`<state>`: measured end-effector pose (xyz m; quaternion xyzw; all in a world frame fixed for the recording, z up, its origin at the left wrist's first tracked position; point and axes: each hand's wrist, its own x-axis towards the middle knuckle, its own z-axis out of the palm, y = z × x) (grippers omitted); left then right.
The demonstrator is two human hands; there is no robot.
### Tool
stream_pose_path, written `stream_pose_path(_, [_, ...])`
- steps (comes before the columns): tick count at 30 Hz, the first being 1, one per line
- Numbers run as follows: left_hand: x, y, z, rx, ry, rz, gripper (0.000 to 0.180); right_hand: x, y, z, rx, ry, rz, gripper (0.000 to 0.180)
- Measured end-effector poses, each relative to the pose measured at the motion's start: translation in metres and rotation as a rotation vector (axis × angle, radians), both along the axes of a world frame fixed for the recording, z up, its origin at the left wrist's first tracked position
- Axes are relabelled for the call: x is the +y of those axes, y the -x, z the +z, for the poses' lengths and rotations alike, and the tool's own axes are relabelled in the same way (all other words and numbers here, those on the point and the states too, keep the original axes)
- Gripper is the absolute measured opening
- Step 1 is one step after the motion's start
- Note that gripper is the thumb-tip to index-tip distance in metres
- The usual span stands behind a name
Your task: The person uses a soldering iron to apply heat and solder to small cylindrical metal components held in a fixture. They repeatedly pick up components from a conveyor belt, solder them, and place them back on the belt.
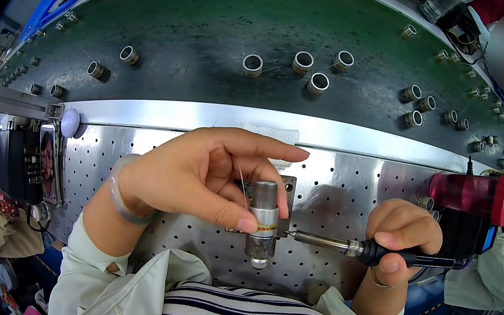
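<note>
Above the perforated metal worktop (pixel 186 245), my left hand (pixel 197 172) grips an upright metal cylinder (pixel 265 193) between thumb and fingers. Around the cylinder sits a ring with a copper-coloured band (pixel 265 230), and the thumb tip presses against it. A thin wire (pixel 241 182) rises from beside the ring toward my palm. My right hand (pixel 407 233) closes around the black handle of a soldering iron (pixel 327 242), held nearly level. Its tip points left and is close to the ring; whether they touch I cannot tell.
Beyond a metal rail (pixel 206 115) runs a green conveyor belt (pixel 205 33) carrying several metal rings (pixel 303 62) with thin wire ends. At right lies a pink-red cylindrical container (pixel 471 195). A black box with knobs (pixel 19 165) stands at left. Other people's sleeves (pixel 488 274) show at both sides.
</note>
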<state>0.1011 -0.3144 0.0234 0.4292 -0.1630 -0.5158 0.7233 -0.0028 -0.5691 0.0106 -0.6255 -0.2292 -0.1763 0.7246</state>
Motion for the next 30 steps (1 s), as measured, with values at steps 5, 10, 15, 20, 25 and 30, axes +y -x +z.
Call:
stream_pose_path(5, [0.004,-0.002,-0.004,0.125,0.036,0.065,0.082,0.004,0.002,0.000,0.070,-0.095,-0.004,0.019])
stream_pose_path(10, [0.002,-0.003,-0.006,0.066,-0.035,-0.003,0.083,0.009,0.003,-0.001,0.115,-0.097,-0.033,0.021])
stream_pose_path(15, [-0.001,0.001,-0.010,0.059,-0.048,0.025,0.084,0.010,0.004,0.000,0.145,-0.109,0.016,0.020])
stream_pose_path(20, [0.000,0.002,-0.009,0.044,-0.066,0.041,0.084,0.012,0.004,0.001,0.158,-0.070,-0.041,0.019])
stream_pose_path(25, [-0.002,0.002,-0.006,0.073,-0.057,0.036,0.085,0.008,0.006,0.001,0.201,-0.100,-0.024,0.018])
stream_pose_path(30, [-0.002,0.002,-0.005,0.086,-0.052,0.031,0.085,0.008,0.005,-0.001,0.187,-0.102,0.002,0.019])
